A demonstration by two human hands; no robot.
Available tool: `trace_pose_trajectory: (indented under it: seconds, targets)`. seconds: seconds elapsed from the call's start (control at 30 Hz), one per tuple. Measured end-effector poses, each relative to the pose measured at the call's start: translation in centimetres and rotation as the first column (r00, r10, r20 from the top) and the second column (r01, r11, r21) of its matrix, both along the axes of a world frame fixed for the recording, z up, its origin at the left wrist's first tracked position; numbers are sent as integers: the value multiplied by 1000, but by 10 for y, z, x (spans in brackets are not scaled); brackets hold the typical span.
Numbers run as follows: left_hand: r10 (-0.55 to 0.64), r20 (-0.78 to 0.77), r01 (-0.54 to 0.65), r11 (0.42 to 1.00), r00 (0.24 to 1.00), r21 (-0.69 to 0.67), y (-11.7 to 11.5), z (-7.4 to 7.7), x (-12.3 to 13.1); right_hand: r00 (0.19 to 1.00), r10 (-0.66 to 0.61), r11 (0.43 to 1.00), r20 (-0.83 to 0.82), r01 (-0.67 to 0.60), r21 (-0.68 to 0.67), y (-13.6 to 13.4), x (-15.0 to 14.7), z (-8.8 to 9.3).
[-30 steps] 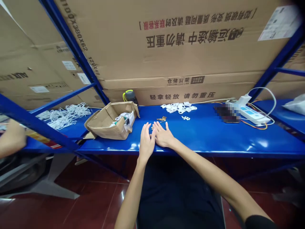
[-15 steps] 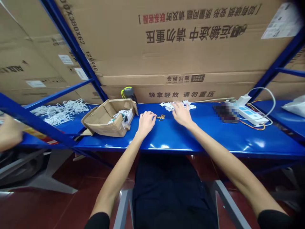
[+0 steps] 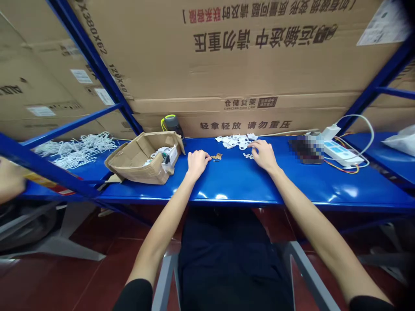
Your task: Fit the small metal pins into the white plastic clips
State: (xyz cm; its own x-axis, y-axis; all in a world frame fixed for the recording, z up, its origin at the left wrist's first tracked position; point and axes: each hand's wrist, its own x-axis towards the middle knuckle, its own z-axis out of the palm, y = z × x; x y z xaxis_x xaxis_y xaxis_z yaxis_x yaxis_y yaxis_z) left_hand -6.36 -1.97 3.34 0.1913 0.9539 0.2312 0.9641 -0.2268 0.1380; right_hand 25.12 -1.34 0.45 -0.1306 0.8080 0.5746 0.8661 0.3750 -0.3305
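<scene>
My left hand point(image 3: 197, 164) rests on the blue shelf with its fingers drawn together at the left end of a small pile of brass-coloured metal pieces point(image 3: 217, 156). Whatever its fingertips hold, if anything, is too small to make out. My right hand point(image 3: 264, 155) has its fingers apart, the fingertips at the right edge of a cluster of flat white plastic parts point(image 3: 231, 141), some with round holes. Beside its thumb lie several tiny pale pieces point(image 3: 248, 156).
An open cardboard box point(image 3: 139, 170) with mixed parts stands left, a dark bottle point(image 3: 173, 124) behind it. A pile of white cords point(image 3: 87, 149) lies farther left, near another person's blurred hand point(image 3: 11, 181). At right are a pixelated dark object point(image 3: 306, 151) and a power strip point(image 3: 343, 154).
My right hand has moved right and slightly nearer, off the white plastic parts, uncovering them and the tiny pale pieces. My left hand stays by the brass-coloured pieces. The view has shifted slightly.
</scene>
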Motion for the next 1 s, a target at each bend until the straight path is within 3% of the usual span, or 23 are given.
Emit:
trace_pose_trajectory:
  seconds: [0.13, 0.3, 0.63, 0.87, 1.0]
  targets:
    - [-23, 12, 23, 999, 1000, 32, 0, -1, 2, 988, 154, 988, 23, -155, 15, 1, -3, -4]
    - [-47, 24, 45, 997, 999, 55, 0, -3, 5, 983, 182, 983, 16, -182, 9, 4, -4, -7]
    - [-182, 66, 170, 974, 981, 148, -4, -14, 1, 994, 87, 996, 70, -85, -32, 3, 3, -2]
    - [-235, -52, 240, 956, 971, 168, -5, -22, 6, 978, -128, 982, 165, 149, -120, 0, 14, -1]
    - [-339, -102, 353, 916, 935, 193, -8, -25, 15, 976, -115, 980, 187, 142, -140, -5, 19, 4]
